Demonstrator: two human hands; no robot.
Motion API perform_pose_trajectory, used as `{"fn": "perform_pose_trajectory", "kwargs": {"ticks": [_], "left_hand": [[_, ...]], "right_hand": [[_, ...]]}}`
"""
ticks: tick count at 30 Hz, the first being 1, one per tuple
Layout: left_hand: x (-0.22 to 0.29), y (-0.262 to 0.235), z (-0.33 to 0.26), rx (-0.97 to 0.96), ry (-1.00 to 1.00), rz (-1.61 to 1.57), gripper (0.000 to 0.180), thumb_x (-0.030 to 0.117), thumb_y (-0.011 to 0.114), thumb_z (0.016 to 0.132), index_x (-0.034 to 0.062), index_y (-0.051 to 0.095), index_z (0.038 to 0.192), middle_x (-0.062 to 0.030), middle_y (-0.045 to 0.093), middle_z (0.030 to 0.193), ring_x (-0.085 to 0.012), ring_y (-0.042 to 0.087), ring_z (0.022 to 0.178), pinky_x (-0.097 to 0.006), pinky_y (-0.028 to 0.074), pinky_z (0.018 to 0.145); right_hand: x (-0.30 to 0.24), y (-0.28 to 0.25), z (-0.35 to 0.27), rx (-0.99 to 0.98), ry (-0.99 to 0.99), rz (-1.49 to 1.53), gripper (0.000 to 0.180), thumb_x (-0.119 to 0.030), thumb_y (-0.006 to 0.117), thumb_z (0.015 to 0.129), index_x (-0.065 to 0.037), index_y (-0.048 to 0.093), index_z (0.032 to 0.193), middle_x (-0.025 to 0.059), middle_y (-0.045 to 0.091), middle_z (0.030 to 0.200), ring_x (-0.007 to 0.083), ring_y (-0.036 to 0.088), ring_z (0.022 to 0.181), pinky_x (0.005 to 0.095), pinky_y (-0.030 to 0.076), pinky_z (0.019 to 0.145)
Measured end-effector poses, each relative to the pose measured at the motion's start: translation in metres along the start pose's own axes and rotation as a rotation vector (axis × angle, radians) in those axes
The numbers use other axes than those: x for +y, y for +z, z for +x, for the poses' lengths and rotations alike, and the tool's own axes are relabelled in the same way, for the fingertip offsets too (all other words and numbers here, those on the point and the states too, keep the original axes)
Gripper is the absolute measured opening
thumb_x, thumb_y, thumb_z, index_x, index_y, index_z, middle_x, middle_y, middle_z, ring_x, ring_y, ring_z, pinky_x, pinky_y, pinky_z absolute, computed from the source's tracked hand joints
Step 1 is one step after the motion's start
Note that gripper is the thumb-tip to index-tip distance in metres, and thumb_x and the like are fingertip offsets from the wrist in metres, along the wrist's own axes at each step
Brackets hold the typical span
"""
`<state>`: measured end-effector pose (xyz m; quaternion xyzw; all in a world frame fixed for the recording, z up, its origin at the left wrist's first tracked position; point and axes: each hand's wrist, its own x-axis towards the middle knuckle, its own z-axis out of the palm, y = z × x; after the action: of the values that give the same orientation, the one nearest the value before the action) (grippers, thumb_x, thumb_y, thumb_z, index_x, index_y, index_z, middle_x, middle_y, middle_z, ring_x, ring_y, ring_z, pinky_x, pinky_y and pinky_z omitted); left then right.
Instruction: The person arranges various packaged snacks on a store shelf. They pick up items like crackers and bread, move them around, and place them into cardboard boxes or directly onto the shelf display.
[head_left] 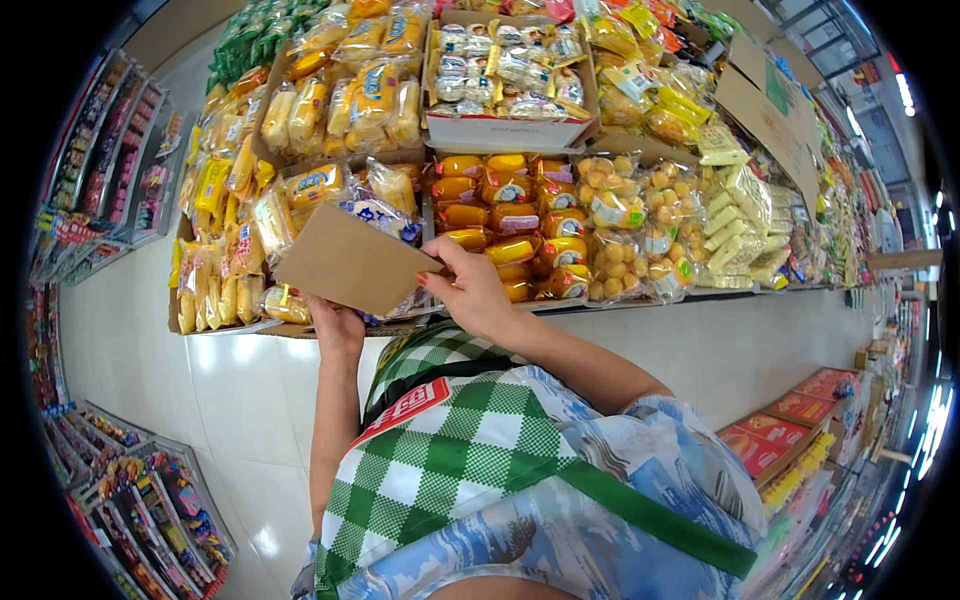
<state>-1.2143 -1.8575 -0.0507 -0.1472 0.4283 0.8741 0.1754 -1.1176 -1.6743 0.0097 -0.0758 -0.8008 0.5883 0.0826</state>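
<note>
A flat piece of brown cardboard (352,262) is tilted in front of me, over a box of wrapped breads. My right hand (472,285) pinches its right edge, thumb and fingers closed on it. At the lower edge my left hand (337,322) grips it from below, and the cardboard hides most of those fingers. Behind it lie bagged breads (315,185) and a blue-and-white package (380,218), partly covered. Just right of my right hand are rows of small golden packaged cakes (512,225). Long yellow bagged breads (230,275) lie to the left.
A white-fronted carton (505,130) of small wrapped pastries stands farther back. Bags of round golden balls (612,215) and pale green packs (740,225) fill the right side. An open carton flap (770,120) rises there. Shelves (110,150) line the left aisle; red boxes (775,435) sit behind right.
</note>
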Motion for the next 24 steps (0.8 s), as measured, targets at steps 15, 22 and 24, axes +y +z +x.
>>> {"fn": "perform_pose_trajectory", "kwargs": {"ticks": [15, 22, 24], "left_hand": [[0.002, -0.058, 0.033, -0.355, -0.347, -0.383, 0.053, 0.028, 0.063, 0.084, 0.0098, 0.045, 0.13, -0.0091, 0.049, 0.132, -0.0286, 0.048, 0.119, -0.052, 0.037, 0.102], [0.004, -0.054, 0.032, -0.39, -0.372, -0.367, 0.048, 0.027, 0.059, 0.087, 0.0093, 0.047, 0.129, -0.0086, 0.051, 0.13, -0.029, 0.047, 0.12, -0.054, 0.034, 0.102], [0.005, -0.055, 0.034, -0.352, -0.411, -0.393, 0.047, 0.027, 0.058, 0.088, 0.0093, 0.047, 0.129, -0.0089, 0.05, 0.131, -0.0294, 0.046, 0.121, -0.055, 0.034, 0.102]], "right_hand": [[0.043, -0.067, -0.128, 0.631, 0.096, 0.241, 0.019, -0.006, 0.051, 0.091, -0.003, 0.05, 0.109, 0.0049, 0.059, 0.091, 0.0098, 0.057, 0.065, 0.023, 0.049, 0.059], [0.115, -0.075, -0.299, 0.653, 0.583, -0.572, 0.01, -0.013, 0.057, 0.087, -0.008, 0.055, 0.095, 0.0098, 0.057, 0.061, 0.0248, 0.058, 0.054, 0.035, 0.045, 0.051], [0.129, -0.061, -0.315, 0.667, 0.637, -0.711, 0.009, -0.015, 0.057, 0.086, -0.01, 0.054, 0.092, 0.0119, 0.059, 0.063, 0.032, 0.058, 0.056, 0.0388, 0.045, 0.052]]}}
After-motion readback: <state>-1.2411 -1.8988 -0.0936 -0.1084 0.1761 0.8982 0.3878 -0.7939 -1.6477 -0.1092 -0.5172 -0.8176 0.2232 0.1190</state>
